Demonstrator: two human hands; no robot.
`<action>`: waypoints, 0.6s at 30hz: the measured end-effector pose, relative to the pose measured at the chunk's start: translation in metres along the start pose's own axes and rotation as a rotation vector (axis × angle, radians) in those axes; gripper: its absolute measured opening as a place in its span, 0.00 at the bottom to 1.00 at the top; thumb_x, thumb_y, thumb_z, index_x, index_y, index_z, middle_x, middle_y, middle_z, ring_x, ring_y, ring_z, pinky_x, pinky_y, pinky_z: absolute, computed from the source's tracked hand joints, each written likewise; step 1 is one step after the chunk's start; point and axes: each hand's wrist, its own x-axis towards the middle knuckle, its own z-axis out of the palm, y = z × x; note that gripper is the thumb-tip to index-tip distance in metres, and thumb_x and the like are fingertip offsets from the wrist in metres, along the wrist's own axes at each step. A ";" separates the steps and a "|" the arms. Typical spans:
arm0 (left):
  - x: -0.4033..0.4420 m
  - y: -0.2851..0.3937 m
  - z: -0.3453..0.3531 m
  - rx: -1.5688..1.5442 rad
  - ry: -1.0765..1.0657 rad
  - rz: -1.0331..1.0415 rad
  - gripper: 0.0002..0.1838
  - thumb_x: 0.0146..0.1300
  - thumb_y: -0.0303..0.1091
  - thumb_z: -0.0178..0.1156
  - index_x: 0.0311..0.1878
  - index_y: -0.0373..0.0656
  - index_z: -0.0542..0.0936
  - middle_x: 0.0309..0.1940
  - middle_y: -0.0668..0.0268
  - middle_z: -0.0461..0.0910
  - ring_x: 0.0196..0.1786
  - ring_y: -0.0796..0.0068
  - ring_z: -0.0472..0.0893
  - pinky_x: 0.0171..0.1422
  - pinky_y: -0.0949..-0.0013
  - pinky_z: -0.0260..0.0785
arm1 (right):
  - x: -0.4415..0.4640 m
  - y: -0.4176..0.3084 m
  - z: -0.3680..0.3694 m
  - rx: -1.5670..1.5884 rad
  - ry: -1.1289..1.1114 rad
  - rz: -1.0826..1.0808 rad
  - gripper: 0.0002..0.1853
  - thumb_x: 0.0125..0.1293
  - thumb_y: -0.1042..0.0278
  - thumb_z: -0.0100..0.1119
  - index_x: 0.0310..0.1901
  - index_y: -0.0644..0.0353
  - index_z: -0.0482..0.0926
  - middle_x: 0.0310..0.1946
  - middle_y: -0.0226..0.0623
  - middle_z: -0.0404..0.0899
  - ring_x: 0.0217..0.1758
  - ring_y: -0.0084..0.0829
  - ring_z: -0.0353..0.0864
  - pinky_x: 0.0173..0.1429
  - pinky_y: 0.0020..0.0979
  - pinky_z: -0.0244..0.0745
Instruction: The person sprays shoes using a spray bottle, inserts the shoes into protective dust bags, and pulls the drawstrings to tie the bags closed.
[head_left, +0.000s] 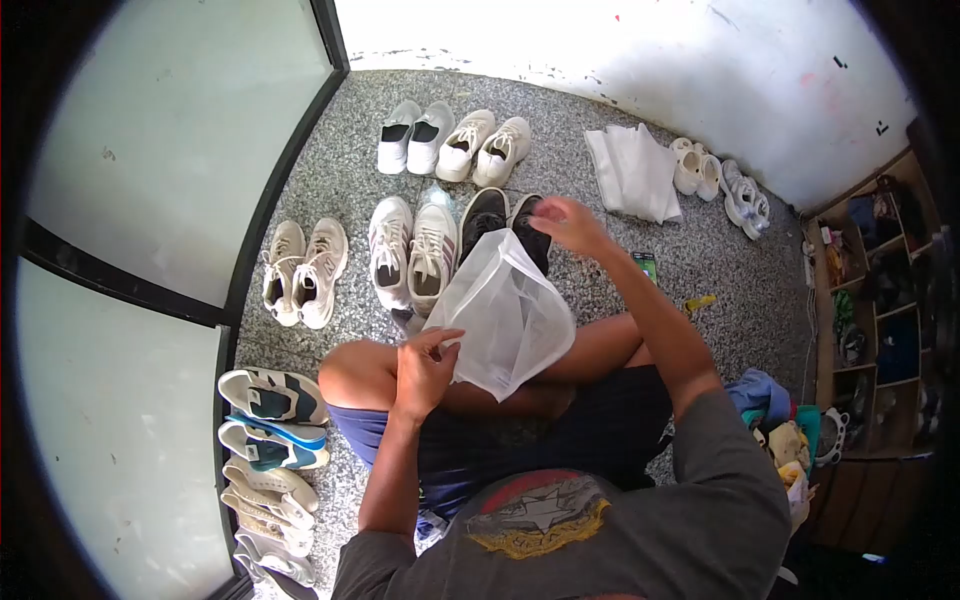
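A thin white drawstring-shaped bag point(500, 320) stands puffed out over my lap, its mouth partly spread. My left hand point(426, 372) pinches the bag's left edge between thumb and fingers. Out ahead, my right hand point(570, 224) is over the right one of two black shoes point(484, 216), fingers stretched toward it and slightly blurred. Whether they touch the shoe I cannot tell. The bag hides the front of the black pair. Just left of them is a pair of white sneakers with stripes point(432, 250).
Pale sneakers point(320, 270) stand at left, more white shoes point(465, 145) at the back. Folded white bags point(632, 172) lie right of them, near white clogs point(697, 170). Several shoes point(270, 395) line the left panel. A wooden shelf point(895, 330) and cloth pile point(765, 395) are at right.
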 end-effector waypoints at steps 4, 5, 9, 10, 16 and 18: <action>0.006 -0.004 0.005 0.030 -0.054 0.021 0.13 0.58 0.18 0.67 0.47 0.39 0.88 0.37 0.56 0.86 0.24 0.77 0.75 0.32 0.74 0.70 | 0.098 -0.010 0.039 -0.278 0.005 -0.020 0.25 0.60 0.49 0.71 0.50 0.59 0.83 0.46 0.47 0.86 0.51 0.44 0.86 0.56 0.42 0.79; 0.008 -0.006 0.006 0.017 -0.036 0.036 0.14 0.58 0.18 0.66 0.47 0.39 0.88 0.39 0.54 0.86 0.25 0.76 0.77 0.33 0.73 0.71 | 0.123 -0.010 0.046 -0.409 0.006 -0.031 0.26 0.59 0.48 0.71 0.51 0.59 0.83 0.48 0.49 0.86 0.53 0.48 0.85 0.58 0.44 0.78; 0.014 -0.008 0.003 0.021 0.007 -0.009 0.12 0.60 0.19 0.66 0.47 0.39 0.87 0.42 0.53 0.87 0.30 0.64 0.85 0.36 0.69 0.76 | 0.220 0.022 0.093 -0.579 -0.069 0.104 0.38 0.58 0.39 0.70 0.64 0.57 0.77 0.56 0.47 0.84 0.60 0.48 0.83 0.62 0.46 0.77; 0.014 -0.009 0.003 0.010 -0.013 -0.037 0.12 0.60 0.19 0.66 0.48 0.39 0.87 0.43 0.52 0.87 0.32 0.62 0.86 0.37 0.68 0.77 | 0.240 0.024 0.102 -0.699 -0.122 0.184 0.40 0.57 0.38 0.70 0.65 0.58 0.77 0.58 0.47 0.83 0.62 0.47 0.82 0.62 0.46 0.77; 0.027 -0.019 0.005 -0.026 -0.042 -0.037 0.12 0.61 0.20 0.66 0.48 0.39 0.87 0.44 0.52 0.86 0.33 0.59 0.86 0.37 0.66 0.79 | 0.297 0.037 0.123 -0.685 -0.377 0.434 0.42 0.50 0.39 0.76 0.64 0.58 0.80 0.57 0.44 0.84 0.59 0.44 0.84 0.54 0.45 0.83; 0.032 -0.019 0.004 -0.021 -0.042 -0.058 0.13 0.60 0.20 0.67 0.48 0.41 0.88 0.45 0.51 0.86 0.33 0.65 0.86 0.37 0.68 0.78 | 0.299 0.043 0.111 -0.598 -0.387 0.494 0.41 0.50 0.44 0.79 0.63 0.57 0.80 0.58 0.42 0.83 0.57 0.41 0.84 0.45 0.44 0.86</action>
